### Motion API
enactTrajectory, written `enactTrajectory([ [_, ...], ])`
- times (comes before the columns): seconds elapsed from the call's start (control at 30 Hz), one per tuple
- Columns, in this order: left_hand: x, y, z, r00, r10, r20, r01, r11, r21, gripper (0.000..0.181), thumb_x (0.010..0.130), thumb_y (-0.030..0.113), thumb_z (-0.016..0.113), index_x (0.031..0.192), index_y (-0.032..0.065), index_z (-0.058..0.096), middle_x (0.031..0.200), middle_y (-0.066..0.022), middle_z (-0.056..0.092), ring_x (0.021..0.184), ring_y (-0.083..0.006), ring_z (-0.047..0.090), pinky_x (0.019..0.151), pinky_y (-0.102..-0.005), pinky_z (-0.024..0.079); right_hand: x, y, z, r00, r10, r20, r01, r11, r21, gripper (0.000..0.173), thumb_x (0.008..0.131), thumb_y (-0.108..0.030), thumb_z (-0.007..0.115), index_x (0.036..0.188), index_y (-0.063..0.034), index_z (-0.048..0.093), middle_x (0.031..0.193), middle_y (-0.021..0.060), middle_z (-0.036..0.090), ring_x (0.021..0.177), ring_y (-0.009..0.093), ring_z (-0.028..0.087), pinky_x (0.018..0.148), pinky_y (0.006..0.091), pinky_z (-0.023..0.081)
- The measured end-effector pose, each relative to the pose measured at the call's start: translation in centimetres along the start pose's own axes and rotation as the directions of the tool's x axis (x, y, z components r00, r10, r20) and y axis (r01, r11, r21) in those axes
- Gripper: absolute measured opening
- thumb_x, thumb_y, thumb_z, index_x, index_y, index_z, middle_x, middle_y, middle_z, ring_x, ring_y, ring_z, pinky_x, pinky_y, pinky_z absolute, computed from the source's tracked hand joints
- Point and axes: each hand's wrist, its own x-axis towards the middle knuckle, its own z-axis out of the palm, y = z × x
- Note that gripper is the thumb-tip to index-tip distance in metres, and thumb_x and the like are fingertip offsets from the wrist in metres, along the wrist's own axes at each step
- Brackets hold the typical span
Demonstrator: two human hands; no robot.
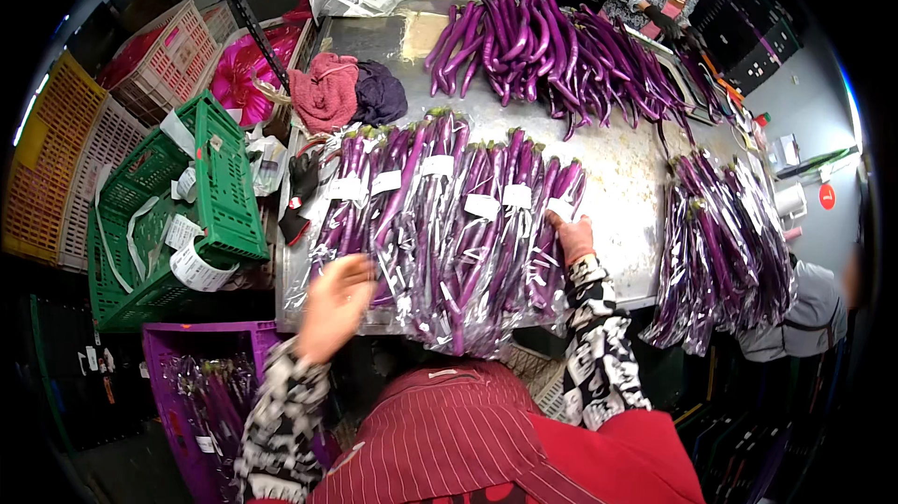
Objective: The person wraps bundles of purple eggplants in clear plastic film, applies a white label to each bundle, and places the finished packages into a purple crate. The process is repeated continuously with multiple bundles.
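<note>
Clear plastic bags of long purple eggplants (456, 244) lie side by side before me on a metal table, most with a white label. My left hand (340, 304), blurred by motion, is held out with nothing visible in it, beside the lower left bags. My right hand (574, 234) rests on the rightmost bag of eggplants (544, 258), its fingertips at the edge of that bag's white label (561, 208). Whether it grips the bag or only presses on it is hidden.
Loose eggplants (533, 48) are heaped at the table's (624, 202) far side. More bagged eggplants (722, 251) lie right. Cloths (326, 90) and a black glove (303, 181) lie left, near a green crate (231, 181) with label strips. A purple crate (158, 378) holds bagged eggplants. Other people stand nearby.
</note>
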Motion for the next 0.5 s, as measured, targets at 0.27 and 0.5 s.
enactTrajectory([
  [0.27,12.3,-7.7,18.3,0.988,-0.052,0.148,-0.045,0.809,0.587,0.069,0.073,0.031,0.070,0.118,-0.0131,0.043,0.112,-0.0309,0.053,0.111,-0.0447,0.048,0.103,-0.0473,0.034,1.2,-8.4,-9.2,0.864,0.230,0.448,-0.495,0.224,0.839,0.035,0.074,-0.017,0.082,0.100,0.0029,0.068,0.089,0.0057,0.071,0.074,0.010,0.063,0.066,0.0251,0.050],
  [0.5,14.9,-0.9,19.0,0.965,-0.248,0.082,0.163,0.817,0.554,0.082,0.071,0.048,0.072,0.124,-0.0077,0.045,0.110,-0.0291,0.060,0.103,-0.0413,0.061,0.093,-0.0429,0.047,2.1,-7.5,-10.7,0.883,0.085,0.462,-0.456,-0.078,0.887,0.031,0.080,-0.006,0.075,0.106,0.0037,0.062,0.092,0.0064,0.070,0.076,0.009,0.065,0.067,0.0214,0.052],
])
